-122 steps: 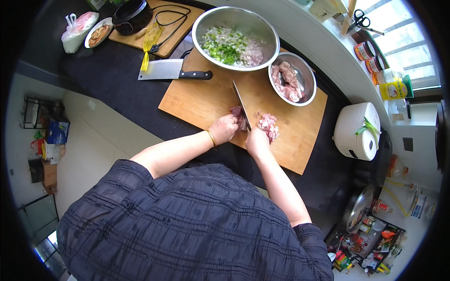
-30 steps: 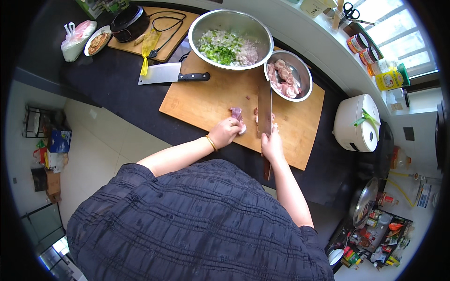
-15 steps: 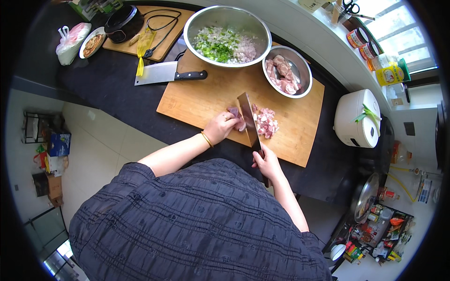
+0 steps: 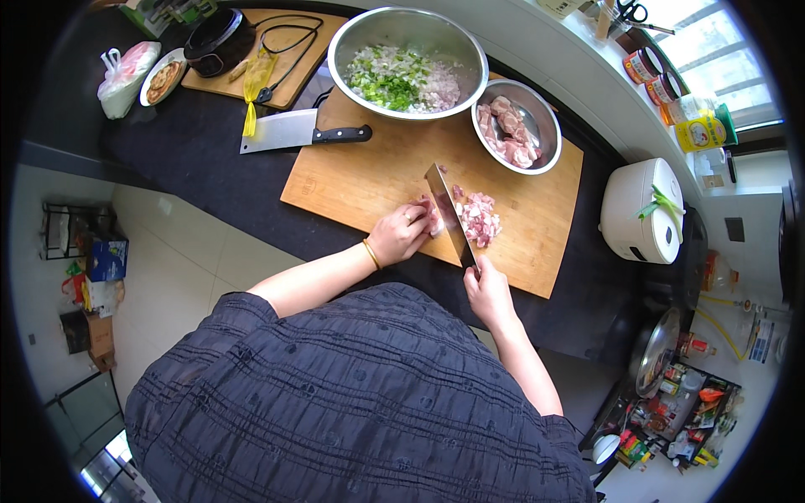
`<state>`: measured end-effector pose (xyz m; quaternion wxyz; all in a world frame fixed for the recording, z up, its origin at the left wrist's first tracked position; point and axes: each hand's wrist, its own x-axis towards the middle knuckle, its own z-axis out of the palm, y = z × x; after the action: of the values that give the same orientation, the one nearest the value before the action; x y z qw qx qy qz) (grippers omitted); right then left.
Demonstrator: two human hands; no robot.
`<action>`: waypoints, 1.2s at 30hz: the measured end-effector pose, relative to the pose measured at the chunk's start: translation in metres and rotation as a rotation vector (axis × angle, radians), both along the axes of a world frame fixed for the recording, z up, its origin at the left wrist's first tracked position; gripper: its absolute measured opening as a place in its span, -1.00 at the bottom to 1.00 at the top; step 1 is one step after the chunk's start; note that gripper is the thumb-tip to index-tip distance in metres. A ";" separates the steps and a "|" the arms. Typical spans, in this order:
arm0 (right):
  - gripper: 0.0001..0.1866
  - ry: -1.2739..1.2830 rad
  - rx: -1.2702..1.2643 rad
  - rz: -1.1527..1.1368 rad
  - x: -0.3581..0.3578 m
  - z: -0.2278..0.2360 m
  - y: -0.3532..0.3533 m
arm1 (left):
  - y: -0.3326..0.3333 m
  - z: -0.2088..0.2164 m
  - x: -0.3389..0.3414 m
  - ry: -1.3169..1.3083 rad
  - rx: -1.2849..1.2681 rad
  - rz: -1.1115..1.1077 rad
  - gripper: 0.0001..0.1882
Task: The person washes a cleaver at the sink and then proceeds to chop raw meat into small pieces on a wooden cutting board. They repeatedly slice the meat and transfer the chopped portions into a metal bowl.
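My right hand [image 4: 489,293] is closed on the handle of a cleaver [image 4: 451,216], its blade upright on edge at the wooden cutting board [image 4: 352,186]. Left of the blade, my left hand [image 4: 399,235] has its fingers bent over a piece of raw meat [image 4: 433,220], pressing it to the board. A yellow bangle and a ring show on that arm and hand. Small diced meat [image 4: 480,221] lies in a heap just right of the blade. Larger raw meat pieces [image 4: 510,132] rest in a small steel bowl [image 4: 549,155] at the board's far right corner.
A large steel bowl [image 4: 338,63] with chopped greens and pale bits stands at the board's far edge. Another cleaver [image 4: 289,132] lies left of it. Farther left are a second board [image 4: 289,50], a plate of food [image 4: 164,81] and a bag [image 4: 126,80]. A white rice cooker [image 4: 639,214] stands right.
My right hand and the cleaver handle have shifted slightly right, and the handle end is now hidden by the hand. My left fingers have moved a little over the meat.
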<state>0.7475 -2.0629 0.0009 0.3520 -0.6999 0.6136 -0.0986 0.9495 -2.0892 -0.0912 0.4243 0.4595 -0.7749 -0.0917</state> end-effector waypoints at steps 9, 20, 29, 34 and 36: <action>-0.86 0.082 0.017 0.106 -0.002 -0.006 -0.004 | -0.011 -0.010 -0.004 -0.035 0.045 0.060 -0.85; -0.86 0.083 0.055 0.188 0.003 -0.012 -0.029 | -0.014 -0.013 -0.005 -0.046 0.079 0.047 -0.89; -0.85 0.065 -0.048 0.215 0.024 -0.035 -0.056 | -0.017 -0.011 -0.005 -0.094 0.099 0.053 -0.87; -0.86 0.104 0.055 0.204 -0.011 -0.021 -0.026 | -0.015 -0.019 -0.010 -0.129 0.090 0.087 -0.86; -0.86 0.150 0.055 0.217 -0.012 -0.024 -0.024 | -0.014 -0.020 -0.012 -0.146 0.074 0.096 -0.85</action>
<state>0.7358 -2.0866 -0.0229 0.3326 -0.7577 0.5614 0.0096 0.9370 -2.1033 -0.1111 0.3531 0.5172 -0.7768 -0.0661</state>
